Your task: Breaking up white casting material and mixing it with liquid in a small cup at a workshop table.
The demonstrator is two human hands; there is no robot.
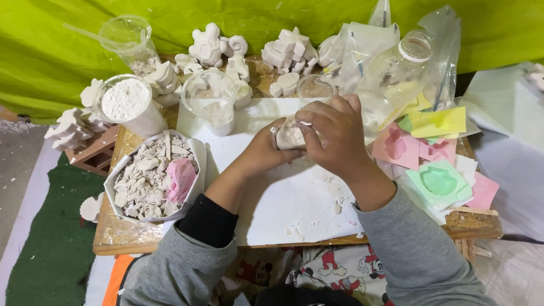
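Both hands meet over a white sheet [286,201] on a small wooden table [115,234]. My left hand [266,148] and my right hand [338,135] together grip a small white plaster-dusted piece [289,136], which looks like a soft mould with plaster in it. Most of it is hidden by my fingers. Plaster crumbs lie on the sheet below my hands.
A bag of broken plaster bits with a pink mould [155,178] sits at left. Behind are a cup of white powder [128,104], clear plastic cups [213,101], white plaster figures [289,53] and a clear bottle [396,76]. Coloured moulds [439,183] lie at right.
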